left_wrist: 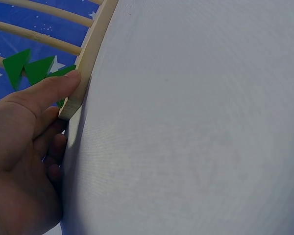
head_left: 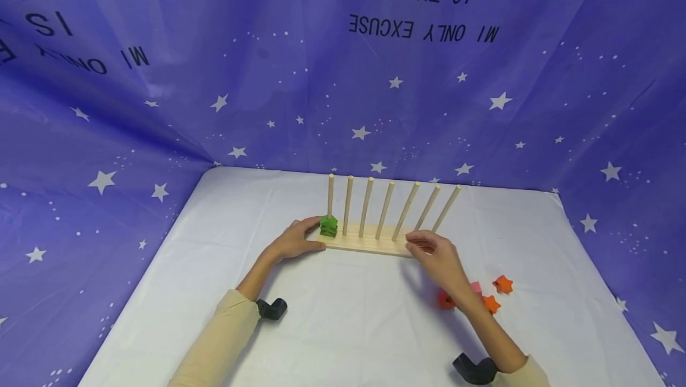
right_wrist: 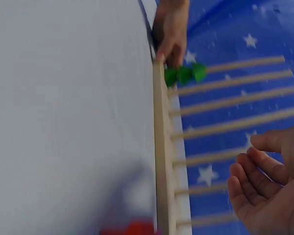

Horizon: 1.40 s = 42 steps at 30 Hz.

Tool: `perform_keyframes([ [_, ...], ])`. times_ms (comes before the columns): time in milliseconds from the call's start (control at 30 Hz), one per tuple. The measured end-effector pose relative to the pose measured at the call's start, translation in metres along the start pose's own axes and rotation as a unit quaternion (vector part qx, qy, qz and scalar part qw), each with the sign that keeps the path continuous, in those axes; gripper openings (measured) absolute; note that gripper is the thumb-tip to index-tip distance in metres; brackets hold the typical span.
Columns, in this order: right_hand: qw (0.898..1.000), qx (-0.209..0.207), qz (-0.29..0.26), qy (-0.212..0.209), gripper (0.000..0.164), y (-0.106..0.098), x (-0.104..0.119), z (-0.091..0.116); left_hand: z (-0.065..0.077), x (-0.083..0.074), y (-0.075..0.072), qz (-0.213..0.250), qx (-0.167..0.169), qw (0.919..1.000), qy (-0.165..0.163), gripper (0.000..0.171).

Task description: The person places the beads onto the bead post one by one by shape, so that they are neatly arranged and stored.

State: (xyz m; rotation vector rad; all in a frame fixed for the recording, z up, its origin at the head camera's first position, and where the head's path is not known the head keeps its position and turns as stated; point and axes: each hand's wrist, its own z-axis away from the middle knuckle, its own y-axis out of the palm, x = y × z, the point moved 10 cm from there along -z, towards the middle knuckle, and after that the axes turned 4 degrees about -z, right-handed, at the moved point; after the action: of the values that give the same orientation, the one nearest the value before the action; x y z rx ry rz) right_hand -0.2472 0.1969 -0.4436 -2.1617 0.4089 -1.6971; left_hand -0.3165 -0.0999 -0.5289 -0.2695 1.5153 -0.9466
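A wooden peg board point(head_left: 370, 245) with a row of several upright pegs stands on the table. Green blocks point(head_left: 329, 227) with pointed corners are stacked at the foot of its leftmost peg. My left hand point(head_left: 295, 240) grips that end of the board, and in the left wrist view the thumb point(left_wrist: 71, 83) lies along the base's edge near the green blocks. Near the board's other end hovers my right hand point(head_left: 438, 258), its fingers loosely bent. Nothing shows between those fingers in the right wrist view, where the hand point(right_wrist: 272, 178) overlaps the pegs.
To the right lie orange star blocks point(head_left: 503, 284), a pink block point(head_left: 476, 287) and a red-orange block point(head_left: 445, 299), partly hidden by my right forearm. A white cloth point(head_left: 343, 327) covers the table. Purple star-printed fabric point(head_left: 321, 77) hangs behind and at both sides.
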Motion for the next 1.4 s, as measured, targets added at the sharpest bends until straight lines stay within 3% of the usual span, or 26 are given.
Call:
perform_keyframes([
  [133, 0.996, -0.032, 0.068, 0.051, 0.023, -0.044, -0.03, 0.014, 0.001, -0.002, -0.001, -0.004, -0.001, 1.0, 0.003, 0.071],
  [267, 0.983, -0.017, 0.132, 0.126, 0.034, -0.063, -0.066, 0.024, 0.002, -0.001, -0.002, -0.005, -0.002, 1.0, 0.006, 0.072],
  [367, 0.975, 0.003, 0.159, 0.158, 0.041, -0.065, -0.085, 0.027, 0.002, -0.001, -0.002, -0.004, -0.002, 1.0, 0.009, 0.071],
  [467, 0.97, 0.018, 0.18, 0.162, 0.045, -0.063, -0.093, 0.027, 0.003, -0.003, -0.001, -0.001, -0.001, 1.0, 0.009, 0.071],
  [833, 0.961, 0.07, 0.198, 0.181, 0.046, -0.05, -0.096, 0.024, 0.0, -0.001, -0.001, -0.004, -0.001, 1.0, 0.006, 0.072],
  [1067, 0.979, 0.024, 0.172, 0.107, 0.037, -0.059, -0.063, 0.018, 0.0, -0.002, -0.001, -0.001, 0.003, 1.0, -0.001, 0.072],
  [1267, 0.999, 0.024, 0.025, 0.039, 0.032, -0.053, -0.005, 0.013, -0.001, 0.0, 0.0, -0.007, 0.004, 1.0, 0.001, 0.072],
  [1400, 0.997, 0.015, -0.073, -0.027, 0.029, -0.044, 0.047, 0.008, -0.002, 0.002, 0.001, -0.011, 0.005, 0.9999, 0.002, 0.073],
])
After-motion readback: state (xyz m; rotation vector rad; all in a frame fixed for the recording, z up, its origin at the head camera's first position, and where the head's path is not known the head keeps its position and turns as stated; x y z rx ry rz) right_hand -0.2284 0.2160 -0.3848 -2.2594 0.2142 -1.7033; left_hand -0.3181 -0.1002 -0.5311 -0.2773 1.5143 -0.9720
